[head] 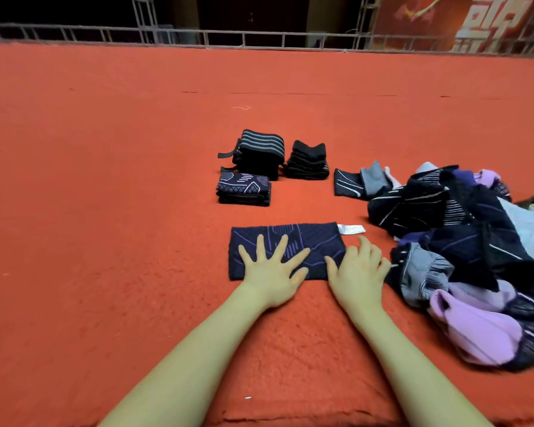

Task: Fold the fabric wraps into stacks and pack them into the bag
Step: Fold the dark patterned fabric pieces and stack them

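Two bare hands lie nearest, both palm-down on one dark navy wrap spread flat on the orange carpet. The left hand has its fingers straight and fanned wide, pressing the wrap's near middle. The right hand lies over the wrap's near right corner, fingers straight and only slightly apart, partly on the carpet. Neither hand pinches anything. A white label sticks out from the wrap's far right corner.

Just right of the right hand begins one loose pile of unfolded wraps, navy, grey and lilac, reaching the right frame edge.

Farther off stand three folded stacks: a patterned navy stack, behind it a grey-striped black stack, and to its right a plain black stack.

Open carpet stretches left and far, ending at a metal railing.
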`<state>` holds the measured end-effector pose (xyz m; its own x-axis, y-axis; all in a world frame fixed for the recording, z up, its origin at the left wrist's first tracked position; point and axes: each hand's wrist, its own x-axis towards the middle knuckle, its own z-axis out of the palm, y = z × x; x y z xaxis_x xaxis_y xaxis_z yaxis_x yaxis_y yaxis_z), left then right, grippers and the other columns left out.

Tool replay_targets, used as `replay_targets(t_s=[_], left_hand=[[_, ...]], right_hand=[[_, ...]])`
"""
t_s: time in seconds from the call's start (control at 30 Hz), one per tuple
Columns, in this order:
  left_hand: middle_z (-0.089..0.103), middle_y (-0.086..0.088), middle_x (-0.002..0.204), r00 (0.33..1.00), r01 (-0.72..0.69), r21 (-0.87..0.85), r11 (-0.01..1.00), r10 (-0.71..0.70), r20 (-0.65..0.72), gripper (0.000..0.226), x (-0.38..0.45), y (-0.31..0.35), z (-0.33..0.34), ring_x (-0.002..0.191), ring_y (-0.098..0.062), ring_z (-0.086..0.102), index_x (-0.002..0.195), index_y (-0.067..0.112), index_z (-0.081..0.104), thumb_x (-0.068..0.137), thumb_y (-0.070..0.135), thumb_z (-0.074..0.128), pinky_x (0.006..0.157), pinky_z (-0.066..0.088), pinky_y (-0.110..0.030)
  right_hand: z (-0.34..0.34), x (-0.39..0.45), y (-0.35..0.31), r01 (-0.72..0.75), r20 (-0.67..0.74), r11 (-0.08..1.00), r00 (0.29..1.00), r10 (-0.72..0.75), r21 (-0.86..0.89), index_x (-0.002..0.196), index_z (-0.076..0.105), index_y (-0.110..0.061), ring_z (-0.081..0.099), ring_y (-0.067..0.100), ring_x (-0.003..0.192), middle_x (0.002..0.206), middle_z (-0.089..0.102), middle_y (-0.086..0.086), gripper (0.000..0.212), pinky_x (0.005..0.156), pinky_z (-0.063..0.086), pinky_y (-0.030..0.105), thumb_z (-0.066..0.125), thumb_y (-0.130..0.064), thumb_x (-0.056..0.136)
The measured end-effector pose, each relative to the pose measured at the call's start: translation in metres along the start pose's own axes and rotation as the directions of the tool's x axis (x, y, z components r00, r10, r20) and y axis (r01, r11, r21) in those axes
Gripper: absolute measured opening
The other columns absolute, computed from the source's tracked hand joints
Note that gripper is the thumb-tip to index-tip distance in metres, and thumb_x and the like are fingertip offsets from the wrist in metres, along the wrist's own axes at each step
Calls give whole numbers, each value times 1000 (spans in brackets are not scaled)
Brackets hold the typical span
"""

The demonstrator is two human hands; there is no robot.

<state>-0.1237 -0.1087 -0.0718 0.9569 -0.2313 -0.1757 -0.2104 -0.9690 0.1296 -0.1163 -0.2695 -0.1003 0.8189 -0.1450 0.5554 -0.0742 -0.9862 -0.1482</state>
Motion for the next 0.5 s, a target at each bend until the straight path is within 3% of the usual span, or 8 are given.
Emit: replay_targets(t_s=[0.13,0.2,0.27,0.37,0.5], left_hand=[[-13,11,159,998,-61,28,998,61,-5,51,7,-6,-2,142,-38,-21,144,56,0,96,60,17,106,-12,-69],[-11,11,159,997,-67,24,997,68,-29,52,10,-6,-1,142,-37,-20,145,55,1,97,59,19,106,-12,-68],[-9,11,159,996,-64,20,998,65,-54,54,12,-5,0,143,-36,-19,146,52,0,97,58,19,107,-11,-68],[-8,11,159,995,-57,14,998,58,-82,54,13,-4,2,144,-35,-18,145,53,-4,96,61,18,107,-10,-68],[-8,11,159,996,-57,8,998,57,-64,52,14,-4,2,143,-36,-18,143,58,-2,95,63,16,107,-10,-68]], right_hand=[[10,2,3,60,-104,997,993,-54,51,79,62,0,47,35,97,108,61,23,29,80,31,44,80,-19,67],[9,3,4,131,-194,990,974,-119,48,85,63,-7,45,30,95,106,63,14,18,79,27,41,62,-23,76],[6,4,3,148,-233,987,964,-129,63,90,63,-15,53,30,87,97,64,7,22,77,27,39,47,-27,81],[2,3,1,177,-274,980,950,-147,87,98,52,-21,56,27,66,72,59,2,15,73,25,38,49,-20,83],[1,4,3,161,-225,978,966,-129,130,108,56,-13,54,26,66,76,56,3,40,70,22,35,58,-16,69]])
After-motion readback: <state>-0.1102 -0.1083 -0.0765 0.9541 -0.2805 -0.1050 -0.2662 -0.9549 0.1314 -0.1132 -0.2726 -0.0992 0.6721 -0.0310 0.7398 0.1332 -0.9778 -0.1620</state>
